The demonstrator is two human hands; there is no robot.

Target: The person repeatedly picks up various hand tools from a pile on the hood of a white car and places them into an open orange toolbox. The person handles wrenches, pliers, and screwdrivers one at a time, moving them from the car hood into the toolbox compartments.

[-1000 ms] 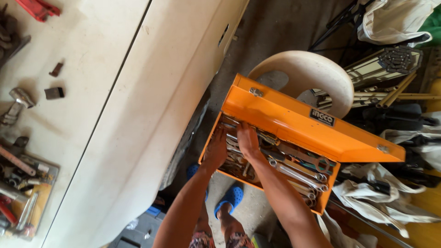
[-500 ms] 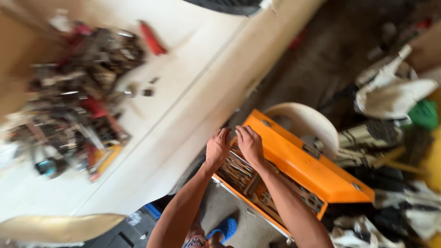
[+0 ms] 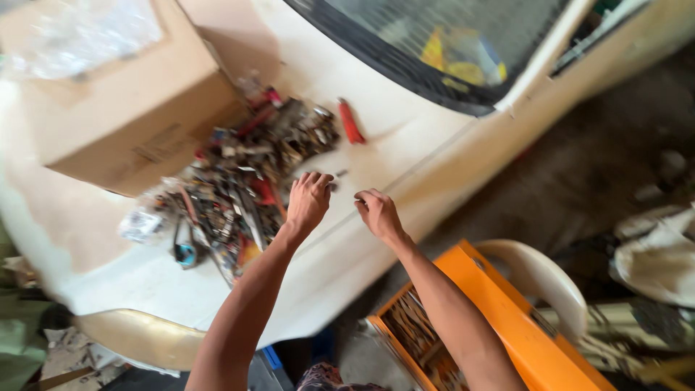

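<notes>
My left hand (image 3: 309, 200) hovers over the cream car bonnet (image 3: 405, 137), fingers bent and slightly apart, at the right edge of a heap of mixed metal tools (image 3: 242, 181). A small metal piece may sit at its fingertips, but blur hides it. Just to the right, my right hand (image 3: 378, 214) is held with curled fingers and nothing visible in it. An open orange toolbox (image 3: 499, 318) full of wrenches lies below, under my right forearm.
A cardboard box (image 3: 123, 101) stands on the bonnet at the upper left. A red-handled tool (image 3: 351, 122) lies near the windscreen (image 3: 441, 51). A white plastic chair (image 3: 543, 279) carries the toolbox. White cloth and clutter lie on the floor at right.
Both hands have lifted out of the orange toolbox and moved up to the bonnet beside the tool heap. The view has swung up to show the windscreen and cardboard box.
</notes>
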